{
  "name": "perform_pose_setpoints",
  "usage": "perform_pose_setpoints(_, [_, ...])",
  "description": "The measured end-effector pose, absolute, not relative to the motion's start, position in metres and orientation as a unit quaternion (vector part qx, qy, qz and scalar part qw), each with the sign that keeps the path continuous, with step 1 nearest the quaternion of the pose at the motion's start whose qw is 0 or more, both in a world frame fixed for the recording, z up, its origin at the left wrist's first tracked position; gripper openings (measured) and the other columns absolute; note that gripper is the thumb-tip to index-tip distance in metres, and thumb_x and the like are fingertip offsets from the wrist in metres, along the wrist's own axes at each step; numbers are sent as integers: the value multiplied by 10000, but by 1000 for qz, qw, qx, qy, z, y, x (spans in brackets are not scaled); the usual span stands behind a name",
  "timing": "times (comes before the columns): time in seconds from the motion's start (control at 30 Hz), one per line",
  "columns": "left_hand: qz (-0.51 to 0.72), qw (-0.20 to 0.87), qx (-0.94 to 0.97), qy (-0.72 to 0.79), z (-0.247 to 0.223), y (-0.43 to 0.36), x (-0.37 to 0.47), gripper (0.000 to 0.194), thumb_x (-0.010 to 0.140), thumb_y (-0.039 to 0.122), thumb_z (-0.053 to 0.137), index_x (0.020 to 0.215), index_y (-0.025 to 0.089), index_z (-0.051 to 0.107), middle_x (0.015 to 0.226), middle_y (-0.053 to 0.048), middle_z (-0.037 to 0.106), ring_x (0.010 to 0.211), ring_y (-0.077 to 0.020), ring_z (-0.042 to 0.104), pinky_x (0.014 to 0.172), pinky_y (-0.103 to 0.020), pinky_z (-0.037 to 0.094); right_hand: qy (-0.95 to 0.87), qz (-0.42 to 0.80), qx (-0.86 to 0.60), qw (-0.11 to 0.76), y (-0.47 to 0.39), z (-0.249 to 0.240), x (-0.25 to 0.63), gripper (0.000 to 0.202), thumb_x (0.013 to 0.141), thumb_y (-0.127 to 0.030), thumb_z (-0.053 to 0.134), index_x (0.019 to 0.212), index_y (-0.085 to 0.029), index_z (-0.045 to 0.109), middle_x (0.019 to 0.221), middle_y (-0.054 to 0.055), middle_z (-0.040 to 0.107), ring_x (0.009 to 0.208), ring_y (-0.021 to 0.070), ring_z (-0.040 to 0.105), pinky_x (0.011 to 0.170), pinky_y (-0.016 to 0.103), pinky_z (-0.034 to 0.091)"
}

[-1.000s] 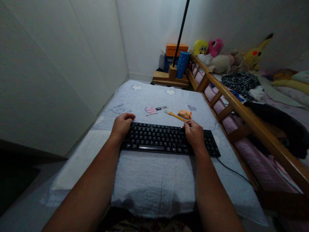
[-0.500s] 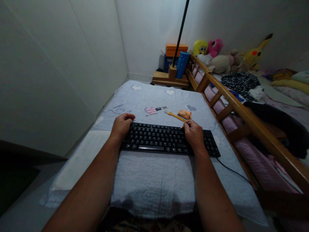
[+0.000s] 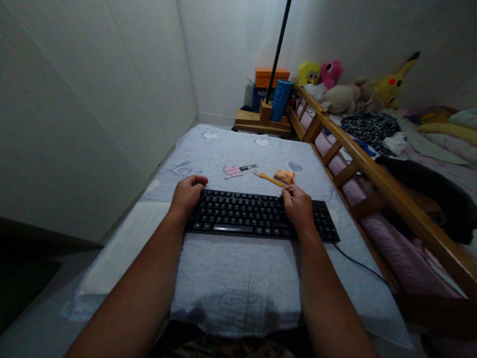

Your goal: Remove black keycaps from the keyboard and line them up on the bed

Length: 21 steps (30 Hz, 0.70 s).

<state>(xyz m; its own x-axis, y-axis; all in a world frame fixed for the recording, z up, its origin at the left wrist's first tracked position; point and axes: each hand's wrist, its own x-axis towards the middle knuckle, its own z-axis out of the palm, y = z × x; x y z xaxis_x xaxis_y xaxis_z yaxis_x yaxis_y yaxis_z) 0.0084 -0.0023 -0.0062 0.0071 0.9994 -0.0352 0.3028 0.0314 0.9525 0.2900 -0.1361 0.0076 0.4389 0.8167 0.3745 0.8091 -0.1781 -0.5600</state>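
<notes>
A black keyboard [image 3: 242, 214] lies on a pale blue cloth with hearts. At its left end rests my left hand [image 3: 188, 195], thumb and fingers curled together; whether anything is between them is hidden. Over the right part of the keys is my right hand [image 3: 297, 203], its fingertips pinched on a small thin whitish item too small to name. Just beyond that hand lie a yellow-handled brush [image 3: 271, 179] and a crumpled orange cloth or packet [image 3: 284, 176]. Farther left on the cloth are a dark-handled tool [image 3: 248, 167] and a thin stick [image 3: 233, 176].
A wooden bed rail [image 3: 357, 164] runs along the right side, with plush toys and clothes behind it. At the back stand a black pole [image 3: 278, 52], a blue roller [image 3: 281, 101] and an orange box [image 3: 272, 76]. The keyboard's cable [image 3: 357, 262] trails right.
</notes>
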Motion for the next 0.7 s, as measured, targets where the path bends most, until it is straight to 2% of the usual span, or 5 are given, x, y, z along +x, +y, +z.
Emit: perform_pose_setpoints(0.7, [401, 424, 574, 574, -7, -2, 7, 304, 589, 163, 520, 835, 176, 698, 910, -50, 725, 910, -222, 655, 913, -341, 482, -526, 14, -765, 372, -136, 7, 291, 243, 848, -321, 463, 749, -193, 645, 749, 86, 700, 745, 233, 624, 720, 322, 420])
